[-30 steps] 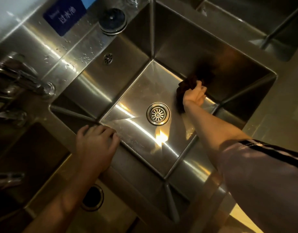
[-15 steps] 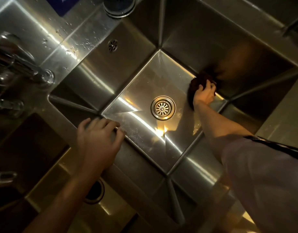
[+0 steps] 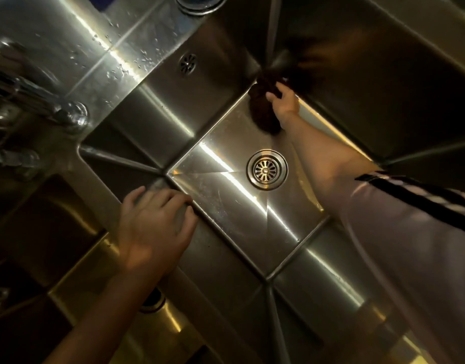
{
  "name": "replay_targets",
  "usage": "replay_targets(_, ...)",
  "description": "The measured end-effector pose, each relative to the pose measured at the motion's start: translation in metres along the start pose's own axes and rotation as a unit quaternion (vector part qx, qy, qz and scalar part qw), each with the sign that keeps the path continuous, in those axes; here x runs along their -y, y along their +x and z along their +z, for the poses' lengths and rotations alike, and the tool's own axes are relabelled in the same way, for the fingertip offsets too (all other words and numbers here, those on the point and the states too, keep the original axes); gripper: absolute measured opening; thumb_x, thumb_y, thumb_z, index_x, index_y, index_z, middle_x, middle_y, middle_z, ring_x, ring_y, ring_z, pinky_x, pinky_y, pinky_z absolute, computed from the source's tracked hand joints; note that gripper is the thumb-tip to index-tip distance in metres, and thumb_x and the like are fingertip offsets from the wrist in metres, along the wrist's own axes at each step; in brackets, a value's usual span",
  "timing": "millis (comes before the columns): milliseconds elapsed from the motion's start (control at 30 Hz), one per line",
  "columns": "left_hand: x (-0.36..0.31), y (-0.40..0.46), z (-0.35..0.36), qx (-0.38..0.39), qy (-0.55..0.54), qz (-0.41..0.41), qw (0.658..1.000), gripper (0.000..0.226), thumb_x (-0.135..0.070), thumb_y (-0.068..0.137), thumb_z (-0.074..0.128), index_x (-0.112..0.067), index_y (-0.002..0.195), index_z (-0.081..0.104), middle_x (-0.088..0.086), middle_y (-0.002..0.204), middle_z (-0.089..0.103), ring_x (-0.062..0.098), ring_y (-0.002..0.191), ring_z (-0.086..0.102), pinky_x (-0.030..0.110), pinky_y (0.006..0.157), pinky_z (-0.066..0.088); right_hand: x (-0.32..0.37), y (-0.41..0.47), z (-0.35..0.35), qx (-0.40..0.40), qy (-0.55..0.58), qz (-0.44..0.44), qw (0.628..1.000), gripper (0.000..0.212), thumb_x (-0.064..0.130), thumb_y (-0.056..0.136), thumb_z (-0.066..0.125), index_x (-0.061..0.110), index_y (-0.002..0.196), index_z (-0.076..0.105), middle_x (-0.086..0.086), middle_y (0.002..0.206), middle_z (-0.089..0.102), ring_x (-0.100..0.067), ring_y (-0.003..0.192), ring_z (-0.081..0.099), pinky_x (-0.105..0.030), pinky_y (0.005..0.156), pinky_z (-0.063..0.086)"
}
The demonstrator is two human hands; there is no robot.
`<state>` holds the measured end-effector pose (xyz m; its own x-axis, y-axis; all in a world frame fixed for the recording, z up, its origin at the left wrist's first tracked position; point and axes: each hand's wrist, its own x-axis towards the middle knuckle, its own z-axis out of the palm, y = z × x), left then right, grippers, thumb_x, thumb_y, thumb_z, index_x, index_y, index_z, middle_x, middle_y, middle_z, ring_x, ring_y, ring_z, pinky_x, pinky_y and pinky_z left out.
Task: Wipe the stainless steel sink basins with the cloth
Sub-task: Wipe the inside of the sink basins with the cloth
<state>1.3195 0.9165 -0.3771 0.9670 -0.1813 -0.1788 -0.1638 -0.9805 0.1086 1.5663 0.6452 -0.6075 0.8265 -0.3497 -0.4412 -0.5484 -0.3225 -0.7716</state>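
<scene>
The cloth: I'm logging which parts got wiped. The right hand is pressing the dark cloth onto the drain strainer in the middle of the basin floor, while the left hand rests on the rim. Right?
Not quite. In the head view the right hand presses the dark cloth into the far corner of the basin floor, apart from the drain strainer, which lies uncovered. The left hand does rest on the rim.

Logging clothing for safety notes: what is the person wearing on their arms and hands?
Both hands are bare, without gloves. The right hand has a bare forearm and a pale lilac sleeve with dark stripes. The left hand and forearm show no sleeve.
</scene>
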Motion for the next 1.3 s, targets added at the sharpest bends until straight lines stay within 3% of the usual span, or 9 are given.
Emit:
replay_targets(100,-0.001,0.001,-0.001,-0.002,-0.007,0.001,1.000,0.036,-0.041,0.088,0.038,-0.026,0.099,0.069,-0.006,0.096,0.067,0.014,0.093,0.061,0.040,0.104,0.029,-0.007,0.025,0.032,0.061,0.001,-0.005,0.998,0.063,0.041,0.074,0.069,0.026,0.134,0.054,0.000,0.130,0.061,-0.020,0.120,0.055,-0.037,0.108,0.040)
replay_targets(300,0.000,0.000,-0.002,0.005,-0.006,-0.001,1.000,0.039,-0.042,0.089,0.037,-0.026,0.100,0.070,-0.007,0.099,0.068,0.014,0.095,0.062,0.039,0.104,0.029,0.008,-0.033,0.047,0.144,-0.014,-0.036,0.989,0.057,0.026,0.086,0.068,0.014,0.139,0.048,-0.008,0.138,0.052,-0.022,0.127,0.047,-0.034,0.111,0.034)
replay_targets(433,-0.002,-0.002,-0.002,0.003,-0.007,-0.009,1.000,0.039,-0.042,0.090,0.037,-0.024,0.103,0.069,-0.005,0.101,0.068,0.014,0.097,0.061,0.037,0.104,0.028,-0.015,-0.049,0.089,0.227,-0.060,-0.053,0.971,0.062,0.047,0.071,0.072,0.027,0.127,0.058,-0.003,0.126,0.063,-0.022,0.114,0.059,-0.040,0.103,0.044)
replay_targets(567,-0.002,-0.002,-0.003,0.008,-0.009,-0.018,1.000,0.039,-0.042,0.090,0.036,-0.025,0.105,0.068,-0.005,0.104,0.068,0.012,0.101,0.059,0.034,0.104,0.025,-0.010,-0.098,0.112,0.290,-0.086,-0.068,0.951,0.053,0.047,0.072,0.072,0.032,0.122,0.060,0.001,0.121,0.065,-0.020,0.110,0.060,-0.039,0.101,0.045)
replay_targets(733,-0.003,-0.001,-0.004,-0.003,-0.022,-0.019,1.000,0.041,-0.041,0.091,0.035,-0.023,0.105,0.069,-0.005,0.104,0.068,0.012,0.101,0.059,0.034,0.103,0.027,0.001,-0.137,0.126,0.415,-0.135,-0.130,0.890,0.049,0.030,0.081,0.074,0.026,0.127,0.059,0.001,0.128,0.060,-0.017,0.116,0.055,-0.030,0.102,0.041)
replay_targets(867,-0.002,0.000,-0.006,-0.011,-0.023,-0.013,1.000,0.039,-0.040,0.090,0.037,-0.023,0.104,0.070,-0.005,0.104,0.068,0.014,0.100,0.060,0.035,0.102,0.028,0.014,-0.140,0.114,0.367,-0.177,-0.231,0.884,0.061,0.030,0.076,0.077,0.025,0.132,0.052,0.002,0.132,0.056,-0.015,0.116,0.055,-0.021,0.090,0.039)
replay_targets(1000,-0.004,-0.001,-0.007,-0.018,-0.026,-0.009,0.999,0.036,-0.039,0.091,0.038,-0.025,0.103,0.069,-0.007,0.103,0.068,0.012,0.100,0.059,0.033,0.103,0.028,0.011,-0.138,0.106,0.427,-0.262,-0.371,0.782,0.079,0.035,0.077,0.075,0.031,0.145,0.036,0.002,0.148,0.037,-0.016,0.134,0.035,-0.024,0.103,0.028)
replay_targets(1133,-0.003,-0.003,-0.009,-0.022,-0.029,-0.015,0.999,0.038,-0.038,0.091,0.037,-0.024,0.103,0.069,-0.006,0.104,0.068,0.012,0.102,0.060,0.035,0.104,0.029,0.002,-0.142,0.128,0.484,-0.292,-0.374,0.736,0.087,0.036,0.079,0.074,0.034,0.150,0.024,-0.005,0.156,0.025,-0.022,0.143,0.022,-0.034,0.115,0.020)
replay_targets(1300,-0.005,-0.001,-0.010,-0.032,-0.022,-0.028,0.999,0.041,-0.038,0.088,0.036,-0.021,0.105,0.069,-0.004,0.106,0.066,0.016,0.103,0.059,0.033,0.103,0.027,-0.003,-0.137,0.139,0.493,-0.310,-0.386,0.715,0.077,0.030,0.079,0.074,0.032,0.145,0.036,-0.001,0.148,0.040,-0.022,0.137,0.035,-0.033,0.110,0.028)
